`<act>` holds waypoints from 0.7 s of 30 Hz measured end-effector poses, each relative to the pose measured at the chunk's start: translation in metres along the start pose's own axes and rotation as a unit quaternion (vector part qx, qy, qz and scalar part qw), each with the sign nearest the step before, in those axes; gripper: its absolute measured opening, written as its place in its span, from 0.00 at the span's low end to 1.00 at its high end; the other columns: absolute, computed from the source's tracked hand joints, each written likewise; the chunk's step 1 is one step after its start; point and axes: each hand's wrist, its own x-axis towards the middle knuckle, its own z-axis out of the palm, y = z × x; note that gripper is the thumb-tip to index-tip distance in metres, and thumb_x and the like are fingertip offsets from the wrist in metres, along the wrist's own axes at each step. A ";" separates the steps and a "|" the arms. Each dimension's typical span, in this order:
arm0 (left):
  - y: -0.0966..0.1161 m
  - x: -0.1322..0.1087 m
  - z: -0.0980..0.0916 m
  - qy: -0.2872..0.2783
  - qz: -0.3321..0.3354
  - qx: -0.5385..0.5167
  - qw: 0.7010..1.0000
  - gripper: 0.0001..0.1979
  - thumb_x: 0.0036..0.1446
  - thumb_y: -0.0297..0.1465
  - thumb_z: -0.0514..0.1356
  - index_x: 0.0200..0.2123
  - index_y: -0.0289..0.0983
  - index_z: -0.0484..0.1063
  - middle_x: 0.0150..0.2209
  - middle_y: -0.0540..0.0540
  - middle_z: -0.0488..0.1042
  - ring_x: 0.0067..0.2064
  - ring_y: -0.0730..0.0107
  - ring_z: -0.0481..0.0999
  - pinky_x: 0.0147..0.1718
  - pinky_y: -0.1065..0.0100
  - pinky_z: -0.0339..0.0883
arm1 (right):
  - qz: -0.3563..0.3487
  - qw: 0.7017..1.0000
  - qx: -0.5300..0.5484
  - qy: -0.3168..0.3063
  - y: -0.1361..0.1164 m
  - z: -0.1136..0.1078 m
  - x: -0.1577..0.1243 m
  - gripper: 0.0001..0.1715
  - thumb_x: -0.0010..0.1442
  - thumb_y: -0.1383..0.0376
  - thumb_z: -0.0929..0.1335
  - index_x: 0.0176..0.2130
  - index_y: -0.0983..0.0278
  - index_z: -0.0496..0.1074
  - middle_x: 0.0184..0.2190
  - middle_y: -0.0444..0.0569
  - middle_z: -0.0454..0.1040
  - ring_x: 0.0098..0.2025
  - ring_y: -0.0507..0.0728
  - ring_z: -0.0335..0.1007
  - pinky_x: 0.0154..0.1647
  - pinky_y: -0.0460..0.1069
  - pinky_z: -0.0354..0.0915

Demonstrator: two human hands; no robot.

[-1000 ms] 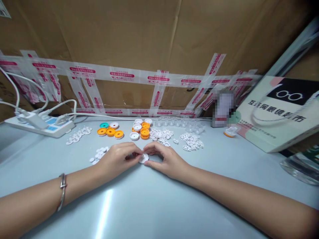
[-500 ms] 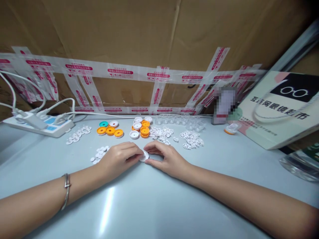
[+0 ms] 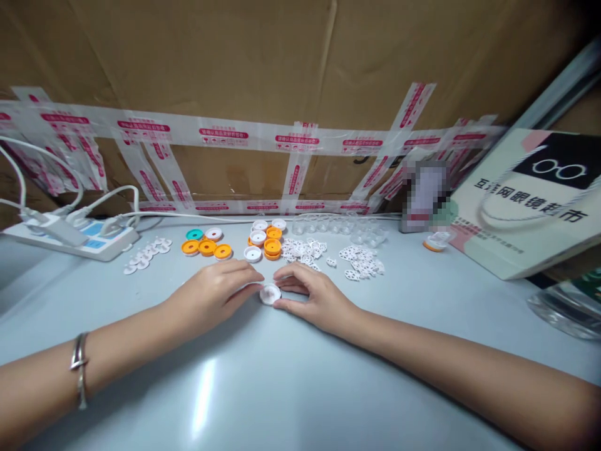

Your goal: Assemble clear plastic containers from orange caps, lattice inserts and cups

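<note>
Between my two hands a small round white cap lies on the table, its shallow hollow facing up. My right hand curls around the cap's right side, with the thumb on its near edge and the fingers behind. On the other side, my left hand has its fingers stretched out, and the fingertips end close to the cap's left edge. Whether they touch it I cannot tell. Nothing shows between the left fingers. Behind the hands sit orange round caps, a white cap and a green cap.
White lattice-like pieces lie in piles at the back, near clear plastic cups. Flat white pieces and a power strip are on the left. A paper bag leans at right, before a taped cardboard box.
My left hand has drawn back to the left, its fingers coming out of the white cap and uncovering it. My right hand stays around the cap.
</note>
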 end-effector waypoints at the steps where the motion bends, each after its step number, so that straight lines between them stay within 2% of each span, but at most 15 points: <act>1: 0.000 -0.003 0.001 -0.011 -0.001 0.003 1.000 0.11 0.61 0.28 0.50 0.37 0.35 0.72 0.34 0.45 0.76 0.36 0.67 0.75 0.35 0.67 0.70 | -0.001 1.000 0.001 0.000 0.000 0.000 0.000 0.13 0.51 0.68 0.70 0.38 0.63 0.66 0.40 0.48 0.67 0.43 0.53 0.71 0.51 0.54 0.69; 3: 0.000 -0.010 0.004 -0.016 0.006 0.012 1.000 0.12 0.61 0.28 0.50 0.40 0.34 0.72 0.36 0.43 0.76 0.37 0.66 0.76 0.35 0.66 0.71 | -0.002 1.000 -0.001 -0.001 0.000 0.000 0.000 0.12 0.51 0.68 0.70 0.37 0.63 0.66 0.38 0.47 0.67 0.43 0.53 0.70 0.51 0.53 0.69; 7: 0.007 -0.024 0.014 0.024 0.031 0.059 0.997 0.14 0.62 0.25 0.47 0.46 0.32 0.69 0.44 0.38 0.75 0.43 0.62 0.75 0.39 0.63 0.73 | -0.009 1.000 -0.014 -0.011 -0.001 -0.002 0.003 0.13 0.51 0.68 0.70 0.38 0.64 0.67 0.37 0.47 0.67 0.42 0.53 0.71 0.49 0.53 0.71; 11: 0.009 -0.031 0.021 0.031 0.041 0.059 0.997 0.16 0.61 0.23 0.47 0.51 0.32 0.66 0.46 0.37 0.74 0.45 0.61 0.75 0.40 0.61 0.73 | -0.033 0.998 -0.044 -0.025 0.002 -0.005 0.009 0.12 0.52 0.67 0.70 0.38 0.65 0.67 0.37 0.48 0.70 0.41 0.53 0.72 0.47 0.51 0.71; 18: 0.005 -0.031 0.028 0.014 -0.023 -0.022 0.999 0.19 0.61 0.23 0.49 0.56 0.37 0.60 0.50 0.41 0.71 0.49 0.66 0.72 0.46 0.66 0.70 | -0.050 0.995 -0.082 -0.016 0.007 -0.008 0.013 0.10 0.54 0.65 0.69 0.39 0.66 0.70 0.36 0.50 0.75 0.39 0.54 0.72 0.43 0.50 0.71; 21: 0.006 -0.030 0.029 0.009 -0.031 -0.046 0.998 0.21 0.61 0.23 0.50 0.57 0.37 0.58 0.51 0.41 0.70 0.50 0.65 0.70 0.47 0.66 0.69 | -0.070 0.992 -0.105 -0.018 0.007 -0.009 0.014 0.09 0.54 0.67 0.69 0.38 0.65 0.71 0.35 0.50 0.75 0.39 0.54 0.71 0.41 0.49 0.70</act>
